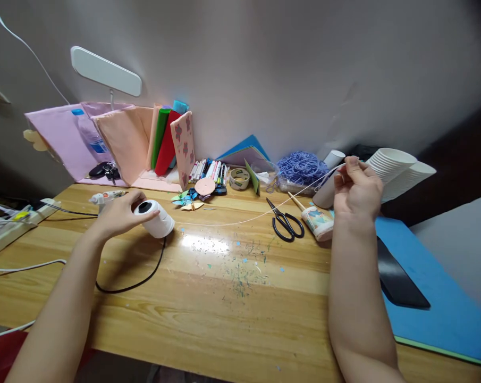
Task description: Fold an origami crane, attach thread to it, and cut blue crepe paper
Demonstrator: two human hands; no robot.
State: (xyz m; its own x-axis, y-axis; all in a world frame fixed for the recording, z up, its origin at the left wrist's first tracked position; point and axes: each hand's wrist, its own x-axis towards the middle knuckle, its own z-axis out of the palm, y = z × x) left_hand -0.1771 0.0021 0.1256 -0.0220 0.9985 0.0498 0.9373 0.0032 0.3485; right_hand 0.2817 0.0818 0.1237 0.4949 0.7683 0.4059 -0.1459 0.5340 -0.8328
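Observation:
A cone-shaped spool of white thread (159, 222) leans over the wooden table at the left, its dark hollow end towards my left hand (123, 213). The fingers and thumb of that hand are wrapped round the spool's top end. From the spool a white thread (228, 224) runs in a slack curve to the right and rises to my right hand (357, 186). That hand is raised at the right, in front of the paper cups, with thumb and fingertips pinched on the thread's end. Black scissors (284, 220) lie partly open below the thread.
A glue gun (107, 197) lies behind my left hand, its black cable looping forward. Markers (210, 170), tape (239, 178), blue cord (302, 168) and paper cups (391, 162) stand along the wall. Paper scraps dot the table (208, 319). A blue board (435, 287) lies right.

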